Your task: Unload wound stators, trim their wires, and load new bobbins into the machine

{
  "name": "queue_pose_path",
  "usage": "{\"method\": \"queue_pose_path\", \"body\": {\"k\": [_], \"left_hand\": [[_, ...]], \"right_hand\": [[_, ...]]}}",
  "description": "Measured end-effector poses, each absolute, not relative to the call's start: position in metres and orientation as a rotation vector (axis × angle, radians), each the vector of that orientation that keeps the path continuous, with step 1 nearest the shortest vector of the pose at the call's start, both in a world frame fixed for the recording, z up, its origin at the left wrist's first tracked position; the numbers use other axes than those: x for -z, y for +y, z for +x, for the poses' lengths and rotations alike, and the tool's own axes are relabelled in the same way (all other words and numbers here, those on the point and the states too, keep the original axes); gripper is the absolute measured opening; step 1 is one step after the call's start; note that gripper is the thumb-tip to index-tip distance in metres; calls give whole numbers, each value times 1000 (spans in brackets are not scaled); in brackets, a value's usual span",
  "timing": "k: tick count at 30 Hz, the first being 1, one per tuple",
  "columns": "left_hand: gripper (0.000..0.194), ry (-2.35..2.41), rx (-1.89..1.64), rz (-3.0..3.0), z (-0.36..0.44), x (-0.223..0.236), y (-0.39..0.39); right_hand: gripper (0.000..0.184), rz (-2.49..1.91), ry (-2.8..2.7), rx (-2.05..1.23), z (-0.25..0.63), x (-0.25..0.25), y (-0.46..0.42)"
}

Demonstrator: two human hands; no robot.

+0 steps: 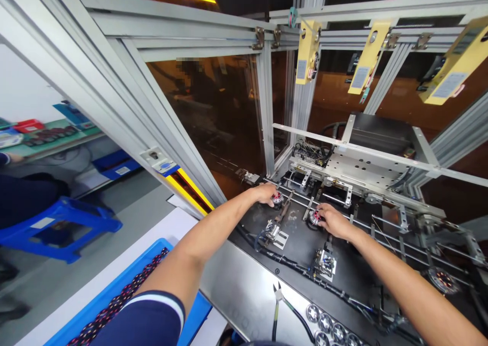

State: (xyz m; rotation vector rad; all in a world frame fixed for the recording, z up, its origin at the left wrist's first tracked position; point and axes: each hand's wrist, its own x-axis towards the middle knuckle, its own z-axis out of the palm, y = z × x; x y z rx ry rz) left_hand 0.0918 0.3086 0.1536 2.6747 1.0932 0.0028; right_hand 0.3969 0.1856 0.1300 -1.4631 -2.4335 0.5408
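Observation:
My left hand (267,194) reaches into the machine, its fingers closed on a round red-and-silver motor part (278,199) at the left station. To its right, my right hand (332,221) grips a similar motor part (314,218) with thumb and fingers, at the second station. Each part sits by the metal rails, over the dark machine bed. The fingers cover some of both parts. Small metal clamp fixtures, one on the left (277,235) and one on the right (326,263), lie in front of the hands.
Cutting pliers (279,297) and several silver round parts (325,322) lie on the steel ledge. A blue tray (157,248) holds rows of dark-red ring parts. Another coil part (442,280) sits far right. Yellow hanging units (308,51), aluminium framing, a blue stool (64,229) and a seated person surround this.

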Motion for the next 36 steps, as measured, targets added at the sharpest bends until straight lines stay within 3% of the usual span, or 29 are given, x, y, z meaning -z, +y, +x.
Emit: {"method": "queue_pose_path", "body": {"k": [5,10,14,19,24,27,31,36], "left_hand": [[33,1161,-271,2550,82,-181,272],[28,1207,-541,2344,20,-197,163],[18,1212,-399,2227,-17,-166,68],[19,1410,-179,2198,-17,-96,13],[20,1569,-177,2244,-16,-71,1],[16,1544,-223,2321,-17,-90,-3],[20,1355,-334,2485,10,-148,22],[34,906,-362,2705,147,-214,99]], "right_hand": [[18,-1462,-2261,-672,388,-178,156],[17,-1375,-2187,-768,350,-208,44],[13,-1213,-2328,-754,287,-163,-30],[13,-1166,-2523,-662,198,-78,-30],[21,-1228,-2550,-468,171,-63,-17],[22,-1269,-2527,-355,217,-89,-30],[28,-1498,-2413,-156,355,-144,-46],[27,-1935,-2244,43,557,-187,-33]]}}
